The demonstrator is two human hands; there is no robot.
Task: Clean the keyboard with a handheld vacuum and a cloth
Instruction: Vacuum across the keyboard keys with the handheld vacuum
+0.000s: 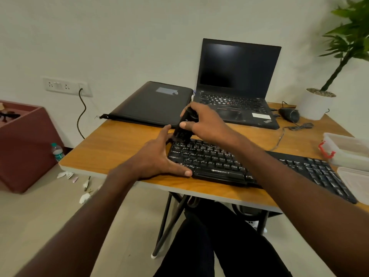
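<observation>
Wooden folding table (111, 144) stands against a pale wall, with a black keyboard (219, 162) lying along its near edge. Lettering on the keyboard's front lip reads "ZEBRONICS". An open laptop (237, 84), screen dark, sits behind the keyboard; its corner badge appears to read "ThinkPad", and a white sticker beside it is illegible. Left of the laptop lies a black folder (151, 102) carrying a grey label, text unreadable.

The right hand (203, 122) grips a black vacuum (182, 126), fingers curled round its body, nozzle down at the keyboard's far-left corner. The left hand (157, 158) rests at the keyboard's left end, fingers spread wide and straight, thumb along the front edge. Both forearms cross the keyboard's middle and hide some keys.

Right of the keyboard are clear plastic boxes (347, 148), one with a red clip. A mouse (289, 114) with coiled cable and a potted plant (319, 100) stand right of the laptop. Left of the table: a wall socket (65, 85), a water bottle (58, 151), and paper scraps (83, 196) on the floor.
</observation>
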